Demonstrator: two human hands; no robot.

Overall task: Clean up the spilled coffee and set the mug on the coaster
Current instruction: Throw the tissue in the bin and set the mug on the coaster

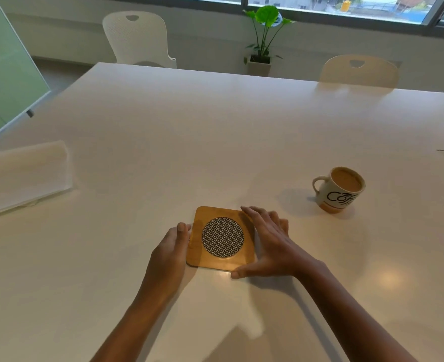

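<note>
Coaster (221, 239) flat on table (215, 126), open left hand (170, 248) and right hand (270, 244) flanking it; mug (338, 189) well right.

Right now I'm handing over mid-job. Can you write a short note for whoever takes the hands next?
Left hand: open, fingertips against the coaster's left edge.
Right hand: open, resting along the coaster's right edge, holding nothing.
Coaster: flat on the table, bare.
Mug: upright, full of coffee, on the table to the right of the coaster.
Done: coaster placed; no spill visible.
Left: set the mug on the coaster.
</note>
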